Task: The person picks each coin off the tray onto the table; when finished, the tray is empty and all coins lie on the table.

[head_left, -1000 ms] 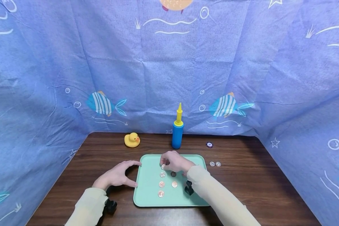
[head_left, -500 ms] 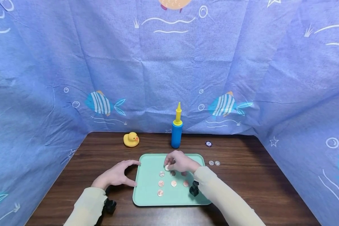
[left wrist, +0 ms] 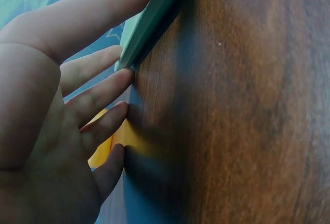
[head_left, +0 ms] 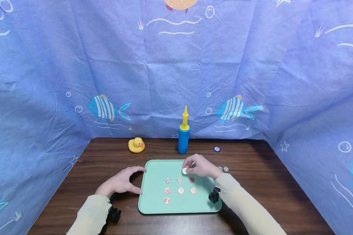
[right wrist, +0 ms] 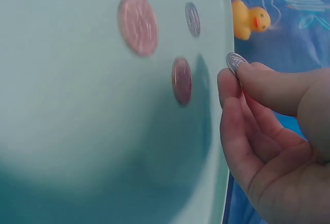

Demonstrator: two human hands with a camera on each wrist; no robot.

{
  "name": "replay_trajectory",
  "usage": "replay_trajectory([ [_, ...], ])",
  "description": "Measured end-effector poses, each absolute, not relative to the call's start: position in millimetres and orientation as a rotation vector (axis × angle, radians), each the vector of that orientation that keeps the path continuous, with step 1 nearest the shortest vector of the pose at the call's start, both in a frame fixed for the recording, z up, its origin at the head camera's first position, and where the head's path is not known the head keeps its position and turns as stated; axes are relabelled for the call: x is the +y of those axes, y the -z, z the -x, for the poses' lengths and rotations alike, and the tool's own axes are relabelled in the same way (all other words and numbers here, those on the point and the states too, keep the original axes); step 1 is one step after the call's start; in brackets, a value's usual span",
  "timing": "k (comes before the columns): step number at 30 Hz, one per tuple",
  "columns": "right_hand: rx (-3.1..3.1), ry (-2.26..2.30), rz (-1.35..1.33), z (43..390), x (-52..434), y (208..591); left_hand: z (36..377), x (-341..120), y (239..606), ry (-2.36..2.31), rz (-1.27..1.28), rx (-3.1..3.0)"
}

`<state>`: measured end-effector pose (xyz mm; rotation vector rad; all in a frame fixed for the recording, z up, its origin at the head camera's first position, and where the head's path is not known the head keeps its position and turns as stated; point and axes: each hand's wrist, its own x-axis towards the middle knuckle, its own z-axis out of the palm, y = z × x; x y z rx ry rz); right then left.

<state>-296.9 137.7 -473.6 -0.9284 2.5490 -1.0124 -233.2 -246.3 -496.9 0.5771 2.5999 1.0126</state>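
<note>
A: Right hand [head_left: 200,166] pinches a silver coin [head_left: 184,171] between thumb and fingertip, over the tray's far edge toward its right corner. Left hand [head_left: 121,181] lies with fingers relaxed and spread, thumb and fingertips against the tray's left rim, holding nothing.

B: Risk?

A: The pinch catches only the coin's edge, as the right wrist view shows [right wrist: 234,62]; my judgement is it could slip, land on the coins [head_left: 179,187] laid in rows on the green tray [head_left: 153,202] and knock them out of line. A nudge from the left hand could shift the tray too.

B: Surroundings?

A: Dark wooden worktop [head_left: 267,182]. Two more coins [head_left: 223,169] lie just off the tray's far right corner. At the far edge: a yellow rubber duck [head_left: 136,145], a blue pump with a yellow nozzle [head_left: 183,133], and a small dark round piece [head_left: 216,149]. Blue fish-print cloth [head_left: 106,71] hangs behind and at both sides.
</note>
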Motion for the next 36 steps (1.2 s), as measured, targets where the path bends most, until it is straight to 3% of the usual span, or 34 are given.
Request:
replay_trajectory([
  [14, 2.617, 1.127, 0.818, 296.6, 201.8, 473.5, 234.2, -247.2, 499.0, -1.021, -0.573, 2.588],
  [36, 2.634, 1.436, 0.398, 297.1, 302.3, 484.9, 232.8, -246.2, 497.2, -1.03, -0.56, 2.586],
])
